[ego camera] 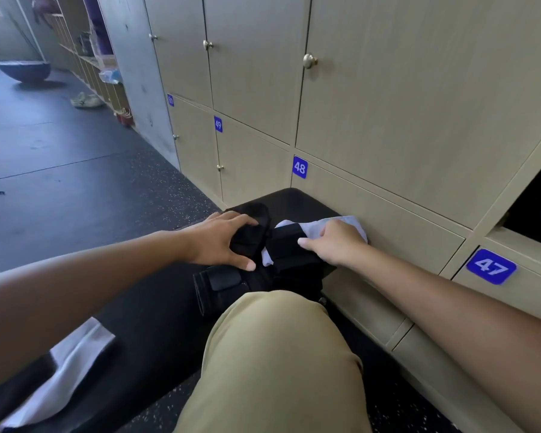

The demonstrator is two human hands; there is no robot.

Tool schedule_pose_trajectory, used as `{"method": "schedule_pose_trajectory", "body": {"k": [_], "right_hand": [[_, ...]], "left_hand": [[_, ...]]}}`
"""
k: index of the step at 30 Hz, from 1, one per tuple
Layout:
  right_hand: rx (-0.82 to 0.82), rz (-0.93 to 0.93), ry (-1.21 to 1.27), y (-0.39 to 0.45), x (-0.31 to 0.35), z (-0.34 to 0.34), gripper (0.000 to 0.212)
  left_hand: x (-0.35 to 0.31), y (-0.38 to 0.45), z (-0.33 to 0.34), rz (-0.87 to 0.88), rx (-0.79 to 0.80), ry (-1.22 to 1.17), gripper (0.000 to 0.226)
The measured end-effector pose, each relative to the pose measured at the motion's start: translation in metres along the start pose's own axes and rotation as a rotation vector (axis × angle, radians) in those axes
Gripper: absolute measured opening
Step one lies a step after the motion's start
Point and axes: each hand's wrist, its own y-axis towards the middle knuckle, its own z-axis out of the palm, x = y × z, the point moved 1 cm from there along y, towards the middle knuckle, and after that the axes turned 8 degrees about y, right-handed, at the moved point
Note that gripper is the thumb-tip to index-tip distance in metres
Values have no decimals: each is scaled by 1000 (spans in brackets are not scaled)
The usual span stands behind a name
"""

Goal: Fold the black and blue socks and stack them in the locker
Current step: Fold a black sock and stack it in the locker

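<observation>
Head view, left to right. A pale blue sock (72, 364) lies flat on the near end of the black counter (156, 310), partly under the left forearm. The left hand (222, 239) rests palm down on a black sock (250, 232) at the counter's far end; its fingers (247, 220) curve over the sock's top edge and the thumb presses its near side, so the hand grips the sock. Just beside it lies a second black sock (289, 242), over a pale blue sock (341, 223) whose end shows at the far right. The right hand (334, 242) lies on this pair, thumb stretched across the black fabric, fingers curled into the blue one; how firm the hold is cannot be told. A khaki-clad knee (278, 354) fills the foreground. Behind stand beige lockers numbered 50 to 47; the locker (537, 201) above the label 47 (491, 266) is open and dark inside.
</observation>
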Motion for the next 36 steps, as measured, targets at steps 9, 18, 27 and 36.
{"method": "schedule_pose_trajectory", "body": {"k": [9, 18, 27, 36], "right_hand": [[102, 130, 47, -4, 4, 8, 62], [118, 95, 234, -5, -1, 10, 54], [104, 168, 538, 12, -3, 19, 81], [122, 167, 950, 5, 0, -6, 51]], "left_hand": [[-12, 22, -8, -26, 82, 250, 97], [-13, 15, -21, -26, -67, 335, 61], [-19, -56, 8, 84, -49, 256, 84], [-35, -71, 31, 11, -56, 250, 111]]}}
